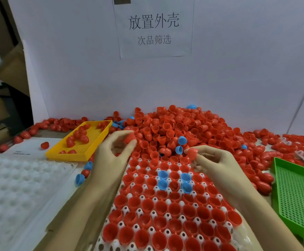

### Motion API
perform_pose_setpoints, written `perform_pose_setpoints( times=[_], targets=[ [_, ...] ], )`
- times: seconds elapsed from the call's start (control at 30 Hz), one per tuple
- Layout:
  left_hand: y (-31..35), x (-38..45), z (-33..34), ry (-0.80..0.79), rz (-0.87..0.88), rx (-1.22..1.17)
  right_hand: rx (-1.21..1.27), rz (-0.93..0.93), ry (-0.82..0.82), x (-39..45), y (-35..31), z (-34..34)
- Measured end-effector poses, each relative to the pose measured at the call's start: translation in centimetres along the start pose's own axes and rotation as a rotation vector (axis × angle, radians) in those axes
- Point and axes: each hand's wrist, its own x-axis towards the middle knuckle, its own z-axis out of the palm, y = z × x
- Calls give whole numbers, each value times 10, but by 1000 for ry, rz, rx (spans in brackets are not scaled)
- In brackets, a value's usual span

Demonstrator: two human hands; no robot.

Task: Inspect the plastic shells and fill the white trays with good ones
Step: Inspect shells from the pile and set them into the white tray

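A white tray (167, 217) lies in front of me, its cups filled with red shells and a few blue ones (163, 174). Behind it rises a big heap of loose red shells (174, 127). My left hand (111, 153) hovers over the tray's far left corner and pinches a red shell (129, 138) between thumb and fingers. My right hand (214, 160) is over the tray's far right side and pinches another red shell (192, 153) at its fingertips.
A yellow mesh tray (93, 145) with several red shells sits at the left. An empty white tray (21, 178) lies at the near left. A green mesh tray (299, 200) stands at the right, with another filled tray (303, 147) beyond. A white board with a paper sign (154, 28) backs the heap.
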Motion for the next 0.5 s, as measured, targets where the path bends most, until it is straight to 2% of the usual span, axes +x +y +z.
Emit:
perform_pose_setpoints(
  times=[0.13, 0.2, 0.37, 0.43, 0.5],
  targets=[
    [-40, 24, -39, 376, -144, 101, 47, -4, -34, -1, 0, 5],
    [-56, 29, -58, 460, -214, 165, 65, -10, -50, -2, -1, 6],
    [-69, 26, -68, 302, -286, 416, 49, 13, -72, -3, -2, 8],
    [-59, 25, -65, 276, -227, 576, 33, 26, -62, -3, -2, 9],
    [-43, 21, -58, 287, -84, 659, 19, 32, -38, -2, -2, 10]
  ],
)
